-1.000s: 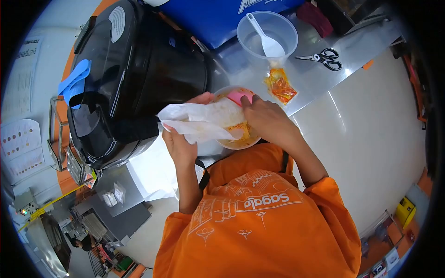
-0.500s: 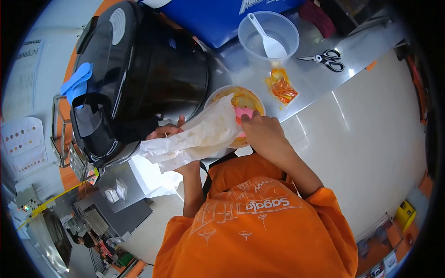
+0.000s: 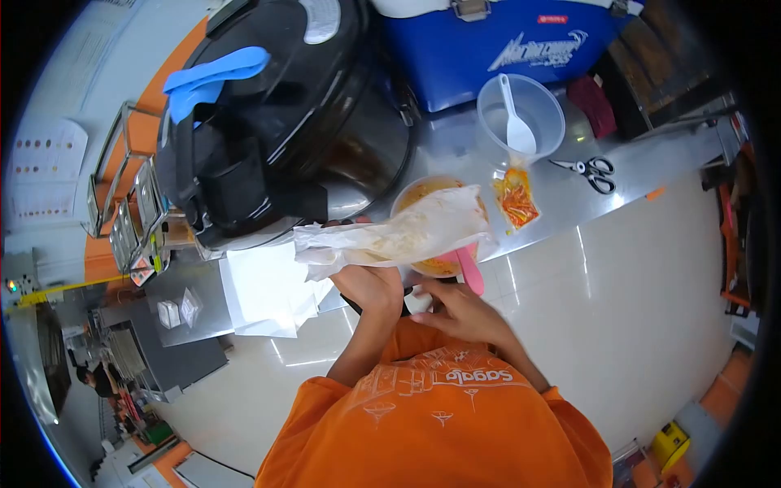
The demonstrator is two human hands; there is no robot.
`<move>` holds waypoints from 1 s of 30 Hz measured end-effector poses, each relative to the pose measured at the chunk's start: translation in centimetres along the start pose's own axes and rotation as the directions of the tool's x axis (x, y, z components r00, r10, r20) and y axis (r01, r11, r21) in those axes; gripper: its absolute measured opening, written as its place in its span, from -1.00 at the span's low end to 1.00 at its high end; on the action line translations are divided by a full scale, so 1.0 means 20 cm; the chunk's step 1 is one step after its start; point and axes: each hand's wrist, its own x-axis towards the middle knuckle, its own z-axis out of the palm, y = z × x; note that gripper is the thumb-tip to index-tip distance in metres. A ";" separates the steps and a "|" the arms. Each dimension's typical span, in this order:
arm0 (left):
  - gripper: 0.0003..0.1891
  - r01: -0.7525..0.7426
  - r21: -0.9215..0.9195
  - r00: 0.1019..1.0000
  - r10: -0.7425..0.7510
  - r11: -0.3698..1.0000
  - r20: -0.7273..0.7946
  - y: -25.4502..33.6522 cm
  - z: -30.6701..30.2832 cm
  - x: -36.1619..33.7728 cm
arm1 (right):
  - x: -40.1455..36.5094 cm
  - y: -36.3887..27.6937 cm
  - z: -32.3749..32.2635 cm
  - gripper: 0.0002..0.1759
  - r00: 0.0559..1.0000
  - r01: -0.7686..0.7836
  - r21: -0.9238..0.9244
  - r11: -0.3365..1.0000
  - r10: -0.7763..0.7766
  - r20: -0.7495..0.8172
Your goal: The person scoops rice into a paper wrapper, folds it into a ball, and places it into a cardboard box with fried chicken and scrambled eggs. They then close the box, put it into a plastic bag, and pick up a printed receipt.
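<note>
Head view
Surface: a brushed stainless-steel counter (image 3: 643,167), shiny and bare along its near edge, above a glossy white tiled floor (image 3: 651,285).
Room: a large black glossy rice cooker (image 3: 277,114) with a blue plastic paddle (image 3: 213,75) on its lid; a blue hard cooler box (image 3: 521,45) stands behind it.
Counter items: a clear round plastic jug (image 3: 533,102) with a white plastic spoon (image 3: 516,128) inside, black-handled scissors (image 3: 587,171) and a torn orange sauce sachet (image 3: 516,198).
Bag: a crumpled white translucent plastic bag (image 3: 407,234) lies lengthwise left to right over a round sauce-smeared bowl (image 3: 419,193), its loose end towards the sachet.
Left hand (image 3: 376,286): fingers clenched on the bag's gathered end.
Spatula: a pink flat plastic spatula (image 3: 469,271) has its long axis near upright, the blade up at the bowl's near rim.
Right hand (image 3: 460,311): fingers curled about the spatula's lower end.
</note>
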 end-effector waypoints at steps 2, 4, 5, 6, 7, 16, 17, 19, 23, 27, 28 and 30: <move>-0.70 0.093 -0.102 0.996 -0.093 0.990 0.011 0.05 0.01 -0.03 | 0.16 0.09 0.12 -0.35 0.948 0.308 0.500 0.810 -0.218 -0.231; -0.69 -0.088 0.116 0.990 0.074 0.989 0.118 0.03 -0.10 -0.03 | 0.24 0.24 0.19 -0.28 0.887 0.425 0.634 0.646 -0.160 -0.432; -0.66 -0.104 0.081 0.991 0.096 0.991 0.091 0.04 -0.10 -0.05 | 0.26 0.33 0.18 -0.26 0.866 0.395 0.595 0.700 -0.066 -0.496; -0.62 -0.121 0.048 0.991 0.118 0.992 0.064 0.04 -0.11 -0.06 | 0.27 0.31 0.18 -0.25 0.835 0.386 0.597 0.703 0.008 -0.550; -0.63 -0.239 0.186 0.970 0.224 0.953 0.098 0.03 -0.12 -0.07 | 0.28 0.25 0.17 -0.24 0.797 0.378 0.600 0.705 0.081 -0.598; -0.33 -0.244 0.289 0.804 0.027 0.926 0.594 0.12 -0.37 -0.09 | 0.40 0.06 0.34 -0.70 0.417 0.396 -0.528 0.751 -0.660 -0.625; -0.27 -0.357 0.359 0.769 0.052 0.863 0.638 0.17 -0.39 -0.06 | 0.43 0.09 0.40 -0.70 0.495 0.462 -0.267 0.846 -0.496 -0.713; -0.14 -0.557 0.471 0.689 0.064 0.684 0.722 0.30 -0.45 0.00 | 0.47 0.14 0.51 -0.67 0.672 0.381 -0.243 0.892 -0.447 -0.591; -0.31 -0.261 0.498 0.891 0.008 0.827 0.453 0.48 -0.65 0.20 | 0.58 0.11 0.75 -0.62 0.756 0.441 -0.623 0.646 -0.641 -0.130; -0.56 -0.074 0.458 0.992 0.019 0.886 0.122 0.85 -0.89 0.50 | 0.84 -0.07 1.07 -0.63 0.928 0.371 -0.513 0.774 -0.323 0.184; -0.56 -0.144 0.373 0.986 0.100 0.916 0.133 0.94 -1.01 0.62 | 0.90 -0.12 1.16 -0.51 0.937 0.345 -0.526 0.777 -0.251 0.243; -0.56 -0.217 0.434 0.959 0.274 0.874 -0.072 1.10 -1.40 0.96 | 1.02 -0.21 1.35 -0.46 0.933 0.348 -0.465 0.814 -0.253 0.256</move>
